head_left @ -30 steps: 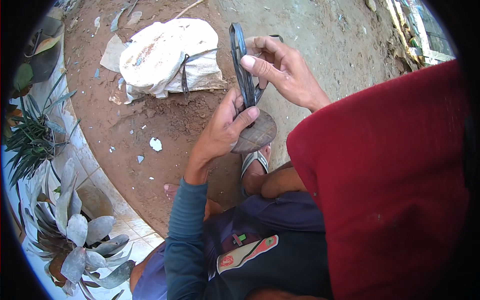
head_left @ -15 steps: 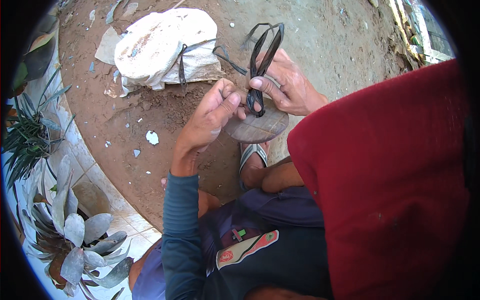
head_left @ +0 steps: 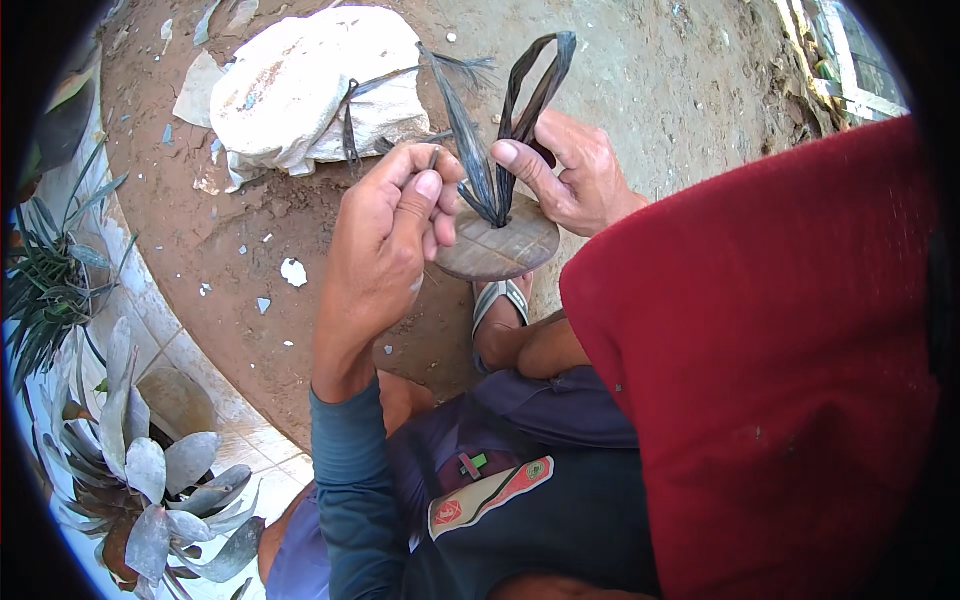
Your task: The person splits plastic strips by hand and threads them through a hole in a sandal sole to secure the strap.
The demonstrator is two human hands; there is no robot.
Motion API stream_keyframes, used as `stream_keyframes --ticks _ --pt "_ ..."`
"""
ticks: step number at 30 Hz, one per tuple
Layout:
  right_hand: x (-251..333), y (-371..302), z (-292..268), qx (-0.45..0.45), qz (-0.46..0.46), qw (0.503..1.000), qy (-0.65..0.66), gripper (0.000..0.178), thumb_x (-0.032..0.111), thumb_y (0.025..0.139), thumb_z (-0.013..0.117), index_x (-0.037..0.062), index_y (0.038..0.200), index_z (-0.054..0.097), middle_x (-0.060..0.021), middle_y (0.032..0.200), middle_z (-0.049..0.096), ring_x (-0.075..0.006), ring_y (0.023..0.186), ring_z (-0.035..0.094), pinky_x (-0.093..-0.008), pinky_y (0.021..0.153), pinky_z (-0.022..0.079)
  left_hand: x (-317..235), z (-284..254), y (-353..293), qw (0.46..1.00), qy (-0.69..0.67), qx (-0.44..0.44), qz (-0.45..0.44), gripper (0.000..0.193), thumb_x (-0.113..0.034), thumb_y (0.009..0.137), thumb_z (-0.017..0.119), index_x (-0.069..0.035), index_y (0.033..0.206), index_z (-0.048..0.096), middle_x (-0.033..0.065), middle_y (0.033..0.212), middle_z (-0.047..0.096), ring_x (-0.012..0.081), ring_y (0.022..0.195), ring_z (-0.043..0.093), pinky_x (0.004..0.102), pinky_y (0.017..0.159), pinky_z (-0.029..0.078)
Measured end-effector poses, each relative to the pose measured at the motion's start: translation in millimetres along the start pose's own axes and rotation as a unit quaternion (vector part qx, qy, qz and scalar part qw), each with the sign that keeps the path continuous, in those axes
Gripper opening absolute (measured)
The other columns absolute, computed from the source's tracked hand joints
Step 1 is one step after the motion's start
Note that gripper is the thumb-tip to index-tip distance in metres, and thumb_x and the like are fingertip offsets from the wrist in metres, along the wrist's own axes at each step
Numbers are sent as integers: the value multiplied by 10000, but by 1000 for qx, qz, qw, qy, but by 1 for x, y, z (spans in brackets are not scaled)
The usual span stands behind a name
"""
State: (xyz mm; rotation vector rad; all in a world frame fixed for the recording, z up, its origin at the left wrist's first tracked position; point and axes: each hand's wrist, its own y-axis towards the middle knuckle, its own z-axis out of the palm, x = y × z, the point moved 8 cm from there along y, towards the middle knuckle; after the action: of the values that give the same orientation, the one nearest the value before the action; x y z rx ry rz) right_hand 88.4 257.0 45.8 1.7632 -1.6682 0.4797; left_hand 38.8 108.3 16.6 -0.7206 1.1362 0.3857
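A round brown wooden disc (head_left: 505, 250) hangs at a tilt, with black plastic strips (head_left: 510, 120) rising from its middle. My right hand (head_left: 590, 175) is closed on the looped strip, thumb and fingers pinching it just above the disc. Beside the disc's left edge, my left hand (head_left: 385, 225) is closed, thumb pressed to the forefinger. The tip of a small dark thin piece (head_left: 434, 158) pokes out of that pinch; its kind is hidden. One strip's free end (head_left: 440, 75) stands up between the hands.
A white sack (head_left: 320, 85) tied with black strip lies on the bare earth ahead. Potted plants (head_left: 150, 470) stand on white tiles at the left. A sandalled foot (head_left: 498, 310) is below the disc. Dark red cloth (head_left: 760, 370) blocks the right side.
My left hand has come away from the strips at the disc, moving left and turning. One strip now stands apart from the loop. My right hand keeps its hold.
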Motion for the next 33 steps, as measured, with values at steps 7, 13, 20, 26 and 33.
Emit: stream_keyframes --ticks 7,13,20,26,33 --pt "-11 -14 -9 27 181 970 161 228 196 904 718 -3 806 667 -65 648 615 -150 549 589 -309 517 435 4 26 -9 997 6 -76 32 209 -22 948 580 74 1125 635 123 963 646 151 783 674 264 635 551" --pt "-5 -25 -11 70 237 922 298 206 170 863 748 4 758 682 -48 647 638 -122 577 617 -262 515 439 31 29 -13 990 101 -93 -12 124 -12 829 700 41 932 659 151 791 691 198 681 696 317 619 531" --pt "6 -26 -1 165 226 901 332 141 116 869 735 3 795 694 -54 690 657 -116 613 618 -272 537 446 22 47 -23 960 254 -66 93 95 18 810 675 20 901 645 161 803 644 349 725 659 405 625 501" --pt "5 -19 2 217 188 896 337 153 142 917 685 -7 925 714 -69 745 688 -137 689 642 -283 617 482 21 48 -29 943 277 -92 158 168 24 815 648 29 982 664 167 867 650 318 761 655 354 640 482" --pt "0 6 9 258 -7 915 309 375 132 956 541 -37 1288 580 -177 1357 555 -316 1309 469 -442 1101 334 27 43 -28 932 255 23 255 299 45 748 639 -20 1040 634 157 961 624 342 877 649 391 756 530"
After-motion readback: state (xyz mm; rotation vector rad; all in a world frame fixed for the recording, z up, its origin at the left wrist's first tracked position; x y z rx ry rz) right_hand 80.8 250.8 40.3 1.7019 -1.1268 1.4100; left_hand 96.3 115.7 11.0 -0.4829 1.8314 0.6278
